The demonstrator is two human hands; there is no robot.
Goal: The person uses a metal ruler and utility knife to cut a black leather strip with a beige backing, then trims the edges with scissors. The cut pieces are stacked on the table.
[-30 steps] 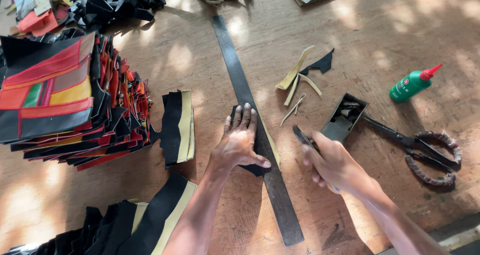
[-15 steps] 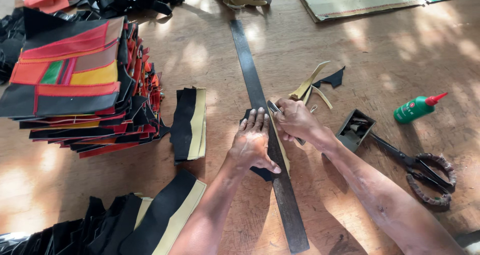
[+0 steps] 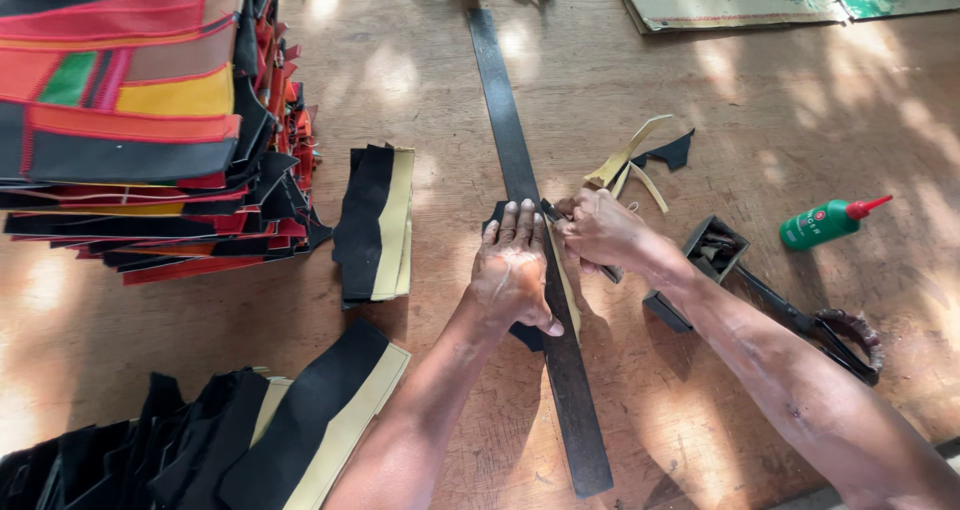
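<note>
At table centre, left hand (image 3: 512,270) lies flat, fingers spread, pressing a long dark straightedge (image 3: 535,240) onto a black piece (image 3: 497,215), mostly hidden beneath. Right hand (image 3: 598,230) is closed around a small tool, blade concealed, at the straightedge's right edge. Scissors (image 3: 820,325) partly behind the forearm; green glue bottle (image 3: 825,222) farther right.

Centre: a long flat strip (image 3: 530,240) runs down the tabletop (image 3: 780,130), near edge to far.
On the strip: left hand (image 3: 515,270) presses flat across it, over a cut piece (image 3: 525,335) underneath.
Just right: right hand (image 3: 598,232) at the strip's edge, perhaps gripping a small blade, hard to tell.
Behind that: offcuts (image 3: 640,160).
Far right: glue bottle (image 3: 825,222), scissors (image 3: 815,325) nearer.
Left: tall pile of panels (image 3: 130,130), small stack (image 3: 375,225) beside it.
Near left: more pieces (image 3: 230,440).
</note>
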